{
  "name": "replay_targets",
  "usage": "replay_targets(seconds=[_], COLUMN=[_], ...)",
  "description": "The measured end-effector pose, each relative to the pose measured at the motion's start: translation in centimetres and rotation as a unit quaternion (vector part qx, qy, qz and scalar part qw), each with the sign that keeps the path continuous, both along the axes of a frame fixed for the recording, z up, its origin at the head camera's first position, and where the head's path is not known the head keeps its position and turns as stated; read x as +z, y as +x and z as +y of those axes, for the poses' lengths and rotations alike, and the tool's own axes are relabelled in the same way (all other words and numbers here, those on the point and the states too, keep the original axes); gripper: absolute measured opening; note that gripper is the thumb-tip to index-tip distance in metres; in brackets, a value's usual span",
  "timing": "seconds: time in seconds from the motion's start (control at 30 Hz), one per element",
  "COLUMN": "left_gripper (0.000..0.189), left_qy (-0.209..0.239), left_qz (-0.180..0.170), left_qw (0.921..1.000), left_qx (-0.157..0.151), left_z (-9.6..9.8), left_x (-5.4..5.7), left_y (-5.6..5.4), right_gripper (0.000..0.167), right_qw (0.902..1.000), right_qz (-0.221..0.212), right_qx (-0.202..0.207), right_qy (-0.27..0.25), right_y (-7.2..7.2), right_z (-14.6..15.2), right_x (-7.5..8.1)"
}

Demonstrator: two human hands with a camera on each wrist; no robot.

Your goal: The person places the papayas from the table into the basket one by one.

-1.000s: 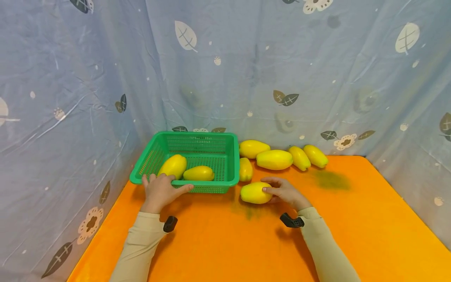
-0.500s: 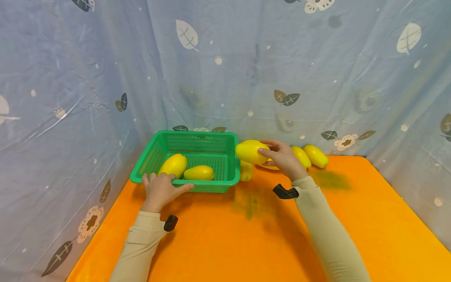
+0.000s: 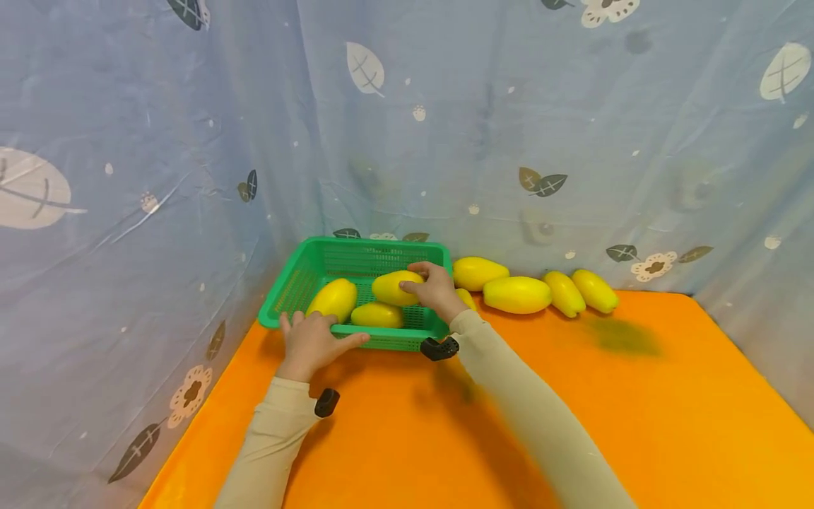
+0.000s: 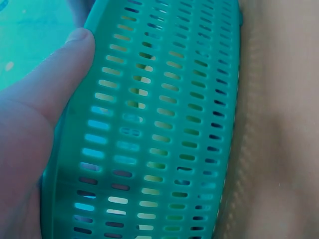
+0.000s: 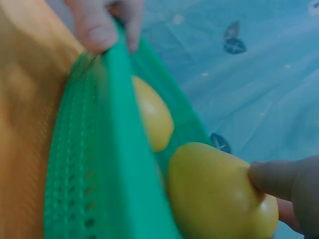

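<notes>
My right hand holds a yellow papaya inside the green plastic basket, thumb and fingers at its right end. In the right wrist view the held papaya shows large, with the thumb pressed on its side. Below it in the head view are two more papayas in the basket, one tilted at left and a smaller one near the front wall. My left hand grips the front rim near the left corner, its fingers over the rim and its thumb along the outside.
Right of the basket, several papayas lie in a row along the patterned curtain. Another papaya is partly hidden behind my right wrist. Orange cloth covers the table, with a dark greenish stain at right.
My right hand has lifted the papaya off the table and carried it left over the rim into the basket. My left hand keeps its hold; the head view has shifted slightly.
</notes>
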State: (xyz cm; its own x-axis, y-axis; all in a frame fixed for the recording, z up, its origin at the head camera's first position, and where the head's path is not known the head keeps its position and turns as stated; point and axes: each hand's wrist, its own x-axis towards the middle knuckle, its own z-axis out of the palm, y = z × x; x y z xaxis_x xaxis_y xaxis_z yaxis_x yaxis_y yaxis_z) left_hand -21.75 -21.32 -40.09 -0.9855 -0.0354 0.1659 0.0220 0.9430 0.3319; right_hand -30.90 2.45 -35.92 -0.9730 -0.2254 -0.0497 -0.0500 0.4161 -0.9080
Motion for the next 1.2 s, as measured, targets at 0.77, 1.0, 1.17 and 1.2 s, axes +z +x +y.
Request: replay_targets(seconds=[0.77, 1.0, 1.17, 1.2], left_gripper=[0.079, 0.082, 0.085, 0.085], left_qy=[0.008, 0.009, 0.014, 0.014], left_qz=[0.025, 0.015, 0.001, 0.001], left_qw=[0.9994, 0.9997, 0.9999, 0.9999], left_qx=[-0.021, -0.017, -0.006, -0.005], left_z=[1.5, 1.3, 0.4, 0.1], left_x=[-0.4, -0.7, 0.0, 0.0], left_y=[-0.4, -0.2, 0.0, 0.1], right_gripper=[0.049, 0.051, 0.055, 0.055], right_qw=[0.9945, 0.9987, 0.9991, 0.9988], right_qz=[-0.046, -0.028, -0.010, -0.007], right_qx=[-0.033, -0.008, 0.018, 0.014], right_qy=[0.088, 0.041, -0.037, -0.045], right_y=[-0.6, 0.2, 0.6, 0.7], right_z=[-0.6, 0.3, 3.8, 4.8], right_x=[-2.7, -1.5, 2.5, 3.3])
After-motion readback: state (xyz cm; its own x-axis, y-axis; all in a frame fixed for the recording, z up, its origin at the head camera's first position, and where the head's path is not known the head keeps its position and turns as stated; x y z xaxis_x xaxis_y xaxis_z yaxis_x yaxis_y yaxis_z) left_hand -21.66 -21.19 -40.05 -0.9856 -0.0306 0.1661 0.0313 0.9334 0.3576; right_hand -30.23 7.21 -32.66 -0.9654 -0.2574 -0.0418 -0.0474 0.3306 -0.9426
